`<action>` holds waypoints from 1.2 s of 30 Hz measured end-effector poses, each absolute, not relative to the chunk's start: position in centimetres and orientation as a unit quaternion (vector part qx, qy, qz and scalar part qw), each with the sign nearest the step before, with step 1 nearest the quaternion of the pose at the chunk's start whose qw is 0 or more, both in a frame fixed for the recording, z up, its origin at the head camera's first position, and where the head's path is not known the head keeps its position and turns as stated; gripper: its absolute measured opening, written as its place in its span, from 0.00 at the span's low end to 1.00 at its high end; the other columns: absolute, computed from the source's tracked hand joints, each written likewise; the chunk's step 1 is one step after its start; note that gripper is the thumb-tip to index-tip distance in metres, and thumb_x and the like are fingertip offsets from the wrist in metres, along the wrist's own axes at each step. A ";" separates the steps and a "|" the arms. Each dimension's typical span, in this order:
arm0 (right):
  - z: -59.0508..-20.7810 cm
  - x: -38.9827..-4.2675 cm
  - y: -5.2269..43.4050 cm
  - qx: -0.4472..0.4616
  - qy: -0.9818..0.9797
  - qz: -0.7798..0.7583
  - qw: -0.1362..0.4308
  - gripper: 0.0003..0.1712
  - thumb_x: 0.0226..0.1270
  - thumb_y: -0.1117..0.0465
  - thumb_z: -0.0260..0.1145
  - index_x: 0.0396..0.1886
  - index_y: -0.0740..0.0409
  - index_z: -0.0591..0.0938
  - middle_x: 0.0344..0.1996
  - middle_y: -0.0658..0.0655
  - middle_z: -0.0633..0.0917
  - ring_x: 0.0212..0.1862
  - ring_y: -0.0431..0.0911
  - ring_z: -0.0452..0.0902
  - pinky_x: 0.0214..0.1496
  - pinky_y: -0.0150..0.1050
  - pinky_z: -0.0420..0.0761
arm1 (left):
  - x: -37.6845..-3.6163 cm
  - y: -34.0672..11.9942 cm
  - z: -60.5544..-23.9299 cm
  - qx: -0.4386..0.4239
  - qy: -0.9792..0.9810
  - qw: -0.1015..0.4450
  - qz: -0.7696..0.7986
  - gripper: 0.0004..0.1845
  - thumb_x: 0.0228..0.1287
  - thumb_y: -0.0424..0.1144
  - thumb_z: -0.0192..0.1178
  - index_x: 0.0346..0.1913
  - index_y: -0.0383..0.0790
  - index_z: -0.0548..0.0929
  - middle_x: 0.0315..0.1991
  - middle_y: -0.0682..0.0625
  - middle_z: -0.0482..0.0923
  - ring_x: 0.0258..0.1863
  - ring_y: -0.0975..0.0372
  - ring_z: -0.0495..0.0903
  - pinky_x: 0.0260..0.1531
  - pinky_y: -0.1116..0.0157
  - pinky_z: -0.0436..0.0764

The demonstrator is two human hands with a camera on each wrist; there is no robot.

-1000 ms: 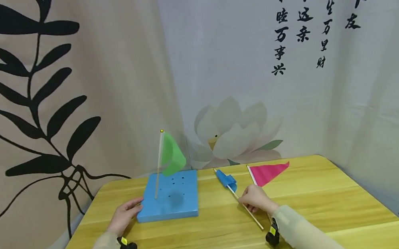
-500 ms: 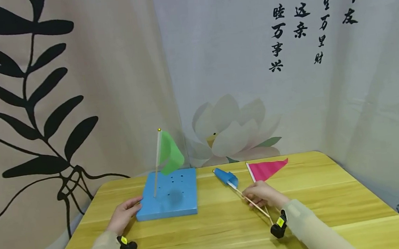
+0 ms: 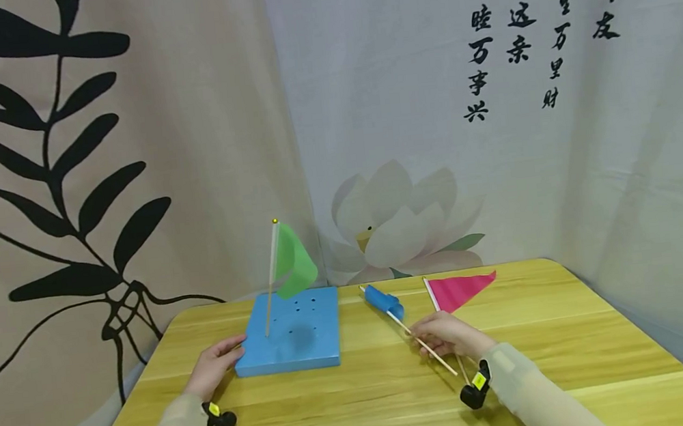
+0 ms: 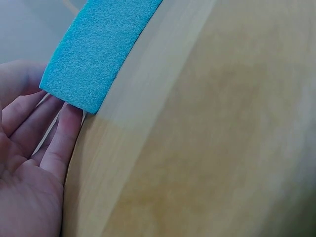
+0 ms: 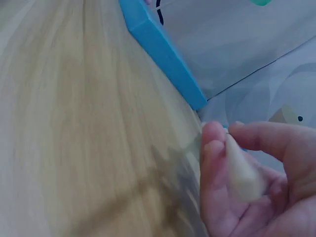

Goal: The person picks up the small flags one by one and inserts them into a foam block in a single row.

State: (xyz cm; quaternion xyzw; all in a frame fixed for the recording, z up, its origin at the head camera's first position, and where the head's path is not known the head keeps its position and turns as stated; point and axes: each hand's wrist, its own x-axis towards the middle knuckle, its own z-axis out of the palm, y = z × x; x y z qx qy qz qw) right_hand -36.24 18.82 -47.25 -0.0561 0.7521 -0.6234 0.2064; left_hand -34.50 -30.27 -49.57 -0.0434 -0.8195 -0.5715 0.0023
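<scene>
In the head view, my left hand lies against the left side of a square blue foam block, its fingers mostly straight along the edge. The left wrist view shows those fingertips right at the block's end. Several small holes dot the block's top. A green flag stands upright in its left part, leaning slightly right. My right hand pinches the wooden stick of a small blue flag between thumb and fingers. That stick points at the camera in the right wrist view. The blue cloth is partly wrapped round its pole.
Behind my right hand, a pink triangular flag lies on the wooden table, its stick partly hidden by the hand. A printed curtain hangs behind the table's far edge.
My right hand has shifted slightly right, and the lower end of the blue flag's stick has moved up and right in view. The left hand and the block stay put.
</scene>
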 end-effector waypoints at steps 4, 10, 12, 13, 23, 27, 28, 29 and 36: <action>-47.0 -36.3 18.6 -0.055 0.727 -0.654 0.205 0.22 0.71 0.62 0.60 0.57 0.74 0.76 0.31 0.55 0.84 0.27 0.41 0.82 0.29 0.35 0.84 | -34.6 -30.3 -49.7 -0.040 -0.820 0.005 -0.570 0.26 0.73 0.40 0.55 0.69 0.32 0.68 0.69 0.35 0.63 0.65 0.45 0.67 0.62 0.51 0.70; -46.2 -36.7 18.5 -0.075 0.676 -0.713 0.172 0.19 0.72 0.62 0.60 0.58 0.68 0.77 0.35 0.54 0.83 0.32 0.45 0.83 0.41 0.42 0.85 | -34.6 -30.3 -49.6 -0.036 -0.822 0.009 -0.568 0.26 0.73 0.40 0.55 0.68 0.32 0.69 0.68 0.35 0.64 0.64 0.45 0.68 0.61 0.52 0.71; -45.8 -36.9 18.5 -0.091 0.660 -0.728 0.162 0.18 0.72 0.62 0.59 0.57 0.65 0.78 0.36 0.55 0.82 0.33 0.46 0.83 0.44 0.45 0.84 | -34.5 -30.3 -49.6 -0.039 -0.821 0.008 -0.569 0.26 0.73 0.40 0.55 0.69 0.32 0.69 0.68 0.35 0.64 0.64 0.45 0.68 0.61 0.52 0.71; -45.6 -36.9 18.5 -0.098 0.654 -0.734 0.157 0.17 0.73 0.62 0.60 0.57 0.63 0.78 0.37 0.55 0.82 0.34 0.46 0.83 0.45 0.45 0.84 | -34.5 -30.3 -49.6 -0.041 -0.820 0.008 -0.571 0.26 0.73 0.39 0.55 0.69 0.32 0.69 0.69 0.35 0.64 0.64 0.45 0.68 0.61 0.51 0.71; -44.3 -36.9 18.5 -0.171 0.599 -0.774 0.113 0.10 0.74 0.66 0.57 0.48 0.55 0.82 0.38 0.54 0.84 0.38 0.45 0.83 0.46 0.41 0.84 | -34.6 -30.3 -49.6 -0.040 -0.819 0.007 -0.573 0.25 0.73 0.39 0.55 0.69 0.32 0.69 0.69 0.35 0.63 0.64 0.45 0.67 0.62 0.51 0.71; -44.0 -36.8 18.4 -0.186 0.571 -0.791 0.115 0.10 0.75 0.65 0.56 0.45 0.50 0.83 0.39 0.52 0.84 0.41 0.45 0.83 0.51 0.43 0.81 | -34.7 -30.5 -49.8 -0.040 -0.817 0.008 -0.575 0.25 0.73 0.39 0.55 0.69 0.32 0.69 0.69 0.35 0.63 0.65 0.45 0.67 0.62 0.52 0.71; -44.0 -36.8 18.4 -0.188 0.565 -0.795 0.117 0.10 0.75 0.65 0.56 0.45 0.50 0.83 0.39 0.51 0.84 0.41 0.45 0.83 0.52 0.44 0.80 | -34.7 -30.5 -49.8 -0.040 -0.817 0.007 -0.575 0.25 0.73 0.39 0.55 0.69 0.32 0.69 0.69 0.35 0.63 0.65 0.45 0.67 0.62 0.52 0.71; -43.9 -36.8 18.3 -0.189 0.559 -0.799 0.119 0.10 0.75 0.65 0.56 0.45 0.50 0.83 0.39 0.51 0.84 0.42 0.45 0.83 0.53 0.44 0.80 | -34.8 -30.5 -49.9 -0.039 -0.817 0.007 -0.576 0.25 0.73 0.39 0.55 0.69 0.32 0.69 0.69 0.35 0.63 0.65 0.45 0.67 0.62 0.52 0.71; -44.0 -36.9 17.8 -0.195 0.527 -0.818 0.123 0.12 0.76 0.66 0.52 0.47 0.53 0.81 0.39 0.53 0.82 0.42 0.46 0.83 0.54 0.46 0.80 | -34.6 -30.1 -49.6 -0.031 -0.820 0.005 -0.571 0.25 0.73 0.40 0.55 0.68 0.32 0.69 0.68 0.35 0.64 0.64 0.45 0.67 0.61 0.52 0.71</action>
